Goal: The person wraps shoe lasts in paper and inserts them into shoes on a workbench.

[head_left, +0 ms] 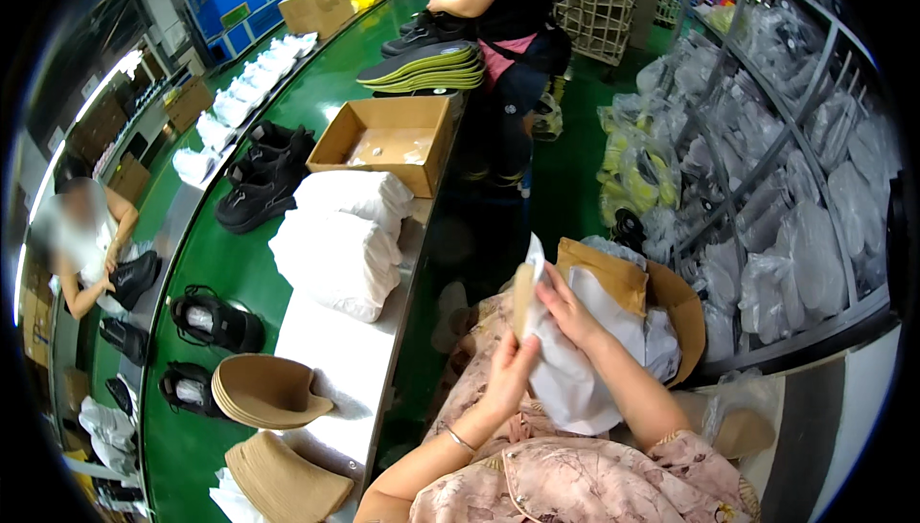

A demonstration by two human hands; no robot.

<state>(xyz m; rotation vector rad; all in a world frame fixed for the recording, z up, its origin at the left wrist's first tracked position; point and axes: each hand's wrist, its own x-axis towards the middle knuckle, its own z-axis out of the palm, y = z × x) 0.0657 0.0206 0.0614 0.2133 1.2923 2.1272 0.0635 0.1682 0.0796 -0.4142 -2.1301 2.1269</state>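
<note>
My left hand (pixel 510 375), a bracelet on its wrist, is closed on the lower end of a tan cardboard piece (pixel 523 299) above my lap. On the other side, my right hand (pixel 569 312) grips a sheet of white paper (pixel 565 384) that lies against the card and hangs down between my forearms. Part of the card is hidden by the paper and my fingers. Just beyond my right hand stands a carton (pixel 682 317) with a brown paper flap and white sheets in it. Curved tan cardboard pieces (pixel 273 389) lie stacked on the metal ledge to my left.
White wrapped bundles (pixel 340 245) and an open cardboard box (pixel 436 145) sit along the ledge. Black shoes (pixel 216 322) stand on the green conveyor. Insoles (pixel 426 71) are stacked near a co-worker (pixel 522 6). A rack of bagged items (pixel 795 264) is at right; another person (pixel 81 245) handles a shoe at far left.
</note>
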